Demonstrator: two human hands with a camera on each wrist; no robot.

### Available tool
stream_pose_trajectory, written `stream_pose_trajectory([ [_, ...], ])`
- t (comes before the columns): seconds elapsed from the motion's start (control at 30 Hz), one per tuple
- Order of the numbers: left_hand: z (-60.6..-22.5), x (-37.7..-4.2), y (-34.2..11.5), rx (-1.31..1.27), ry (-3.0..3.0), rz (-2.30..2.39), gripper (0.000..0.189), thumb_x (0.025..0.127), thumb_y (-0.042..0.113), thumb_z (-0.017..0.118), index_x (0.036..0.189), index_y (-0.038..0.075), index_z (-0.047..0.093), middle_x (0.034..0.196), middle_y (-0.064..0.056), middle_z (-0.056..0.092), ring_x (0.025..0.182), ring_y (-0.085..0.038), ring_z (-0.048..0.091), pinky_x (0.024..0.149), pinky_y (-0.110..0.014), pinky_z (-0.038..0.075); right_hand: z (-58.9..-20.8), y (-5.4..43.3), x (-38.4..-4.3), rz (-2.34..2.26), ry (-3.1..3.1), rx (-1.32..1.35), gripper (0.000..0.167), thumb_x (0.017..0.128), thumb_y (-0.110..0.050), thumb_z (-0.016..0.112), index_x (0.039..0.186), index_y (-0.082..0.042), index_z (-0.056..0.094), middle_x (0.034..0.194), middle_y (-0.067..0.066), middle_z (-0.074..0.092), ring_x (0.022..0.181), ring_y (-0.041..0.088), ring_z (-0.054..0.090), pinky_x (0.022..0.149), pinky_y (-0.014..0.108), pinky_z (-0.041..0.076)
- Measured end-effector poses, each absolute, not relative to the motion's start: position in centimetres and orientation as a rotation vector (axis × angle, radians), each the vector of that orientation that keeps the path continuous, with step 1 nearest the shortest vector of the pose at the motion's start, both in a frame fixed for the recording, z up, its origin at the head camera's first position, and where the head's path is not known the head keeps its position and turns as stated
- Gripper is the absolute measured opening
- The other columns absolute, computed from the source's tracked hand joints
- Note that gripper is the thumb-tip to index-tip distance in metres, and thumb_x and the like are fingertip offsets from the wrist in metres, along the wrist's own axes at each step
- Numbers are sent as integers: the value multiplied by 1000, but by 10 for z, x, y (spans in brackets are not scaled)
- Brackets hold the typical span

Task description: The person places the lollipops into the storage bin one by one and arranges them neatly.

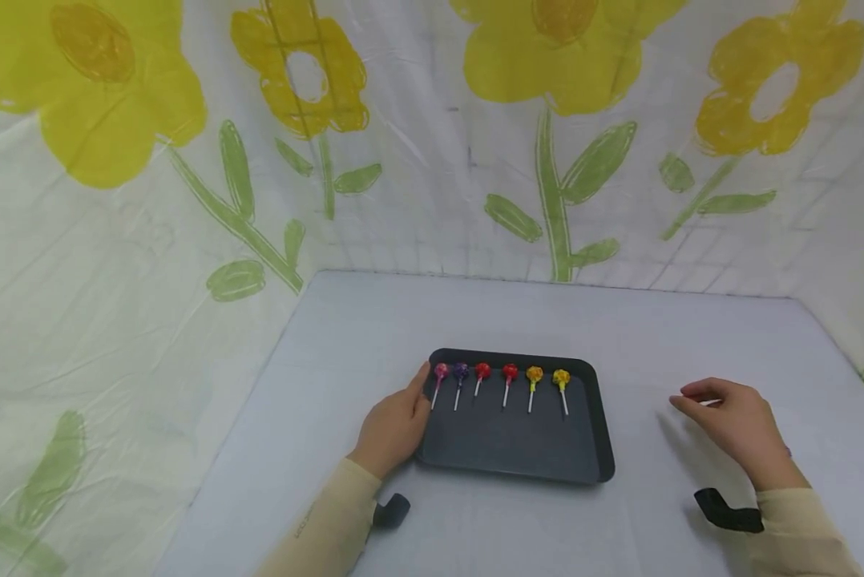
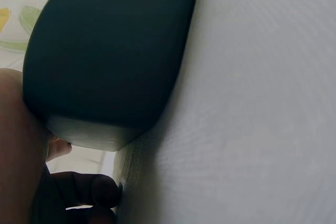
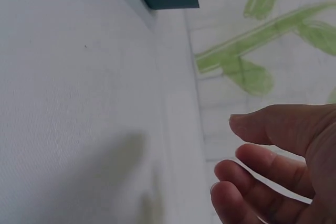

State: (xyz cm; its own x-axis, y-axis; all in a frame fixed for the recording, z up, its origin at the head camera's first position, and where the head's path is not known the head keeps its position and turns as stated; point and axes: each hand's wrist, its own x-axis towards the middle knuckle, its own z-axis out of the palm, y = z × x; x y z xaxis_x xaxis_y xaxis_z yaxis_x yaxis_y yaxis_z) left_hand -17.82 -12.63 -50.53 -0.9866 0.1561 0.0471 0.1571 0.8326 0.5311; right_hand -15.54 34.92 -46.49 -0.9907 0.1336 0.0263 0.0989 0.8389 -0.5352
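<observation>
A dark grey rectangular tray (image 1: 507, 445) is on the white table, and my left hand (image 1: 394, 429) grips its left edge. In the left wrist view the tray's outer side (image 2: 105, 51) fills much of the picture, with fingers (image 2: 94, 190) partly in shadow below it. Several wrapped lollipops lie in a row along the tray's far side: a pink one (image 1: 441, 372), a purple one (image 1: 461, 372), two red ones (image 1: 510, 373), an orange-yellow one (image 1: 534, 375) and a yellow one (image 1: 562, 377). Right of the tray, my right hand (image 1: 738, 425) hovers over the table, fingers loosely bent, holding nothing.
The white tabletop (image 1: 663, 336) extends around the tray on all sides. Behind and beside it hangs a pale curtain (image 1: 417, 160) printed with yellow flowers. A black strap piece sticks out at each wrist.
</observation>
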Motion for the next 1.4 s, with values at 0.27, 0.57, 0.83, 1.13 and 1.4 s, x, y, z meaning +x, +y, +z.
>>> stream_pose_trajectory([
  [0.27, -505, -178, -126, -249, -3003, -868, 58, 105, 25, 43, 163, 19, 42, 61, 3, 42, 54, -14, 35, 53, -33, 31, -464, 368, -150, 853, -2935, -220, 41, 97, -38, 74, 112, 1, 77, 108, 23, 74, 80, 3, 58, 59, 29, 46],
  [0.57, -509, -180, -126, -242, -3007, -855, 58, 105, 25, 44, 163, 20, 42, 61, 2, 43, 54, -15, 37, 54, -34, 33, -465, 379, -146, 773, -2940, -304, 40, 95, -32, 76, 108, 7, 74, 96, 22, 75, 80, 20, 64, 66, 35, 45],
  [0.83, -510, -181, -125, -233, -3014, -861, 59, 105, 25, 44, 163, 21, 42, 60, 2, 43, 54, -15, 37, 54, -34, 33, -468, 386, -143, 667, -2949, -315, 41, 95, -30, 73, 111, 8, 73, 97, 23, 74, 77, 23, 64, 62, 35, 43],
  [1.13, -511, -180, -125, -234, -3007, -874, 58, 104, 26, 43, 163, 21, 43, 59, 3, 41, 53, -14, 36, 54, -33, 33, -474, 393, -145, 591, -3001, -383, 47, 89, -24, 77, 115, 14, 67, 101, 32, 69, 84, 40, 62, 65, 50, 48],
  [1.4, -511, -181, -125, -239, -3009, -865, 58, 105, 25, 44, 163, 21, 42, 59, 3, 41, 53, -14, 36, 53, -34, 32, -479, 391, -142, 600, -2959, -442, 49, 89, -23, 77, 118, 15, 64, 112, 42, 56, 103, 57, 50, 80, 66, 43],
])
